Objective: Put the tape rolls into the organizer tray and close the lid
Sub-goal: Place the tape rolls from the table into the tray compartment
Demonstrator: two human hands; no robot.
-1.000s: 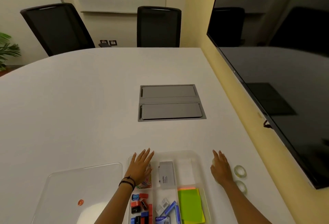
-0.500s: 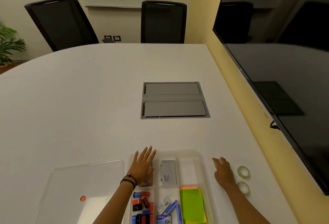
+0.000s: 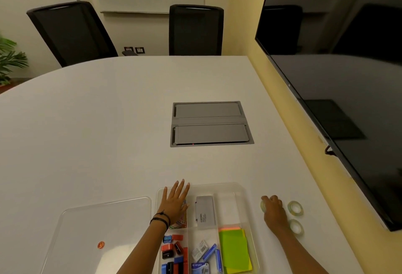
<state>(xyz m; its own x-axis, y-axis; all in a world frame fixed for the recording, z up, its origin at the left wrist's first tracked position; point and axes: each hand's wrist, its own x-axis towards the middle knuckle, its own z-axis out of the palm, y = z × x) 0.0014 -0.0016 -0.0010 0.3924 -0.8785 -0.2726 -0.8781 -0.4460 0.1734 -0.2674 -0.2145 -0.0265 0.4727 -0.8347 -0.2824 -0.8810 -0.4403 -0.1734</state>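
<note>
A clear organizer tray (image 3: 243, 188) lies at the table's near edge, holding a grey box, green sticky notes, clips and staples. My left hand (image 3: 175, 205) rests flat with spread fingers on the tray's far left compartment. To the tray's right, my right hand (image 3: 273, 210) curls its fingers around a clear tape roll (image 3: 263, 206) on the table. Two more clear tape rolls lie beside that hand, one farther (image 3: 295, 208) and one nearer (image 3: 296, 227). The transparent lid (image 3: 91, 230), with an orange sticker, lies flat to the tray's left.
A grey cable hatch (image 3: 210, 123) is set into the white table beyond the tray. A large black screen (image 3: 339, 82) hangs on the yellow wall at the right. Two black chairs (image 3: 195, 31) stand at the far edge.
My right hand has gone from flat on the table to curled around a tape roll. My left hand stays on the tray.
</note>
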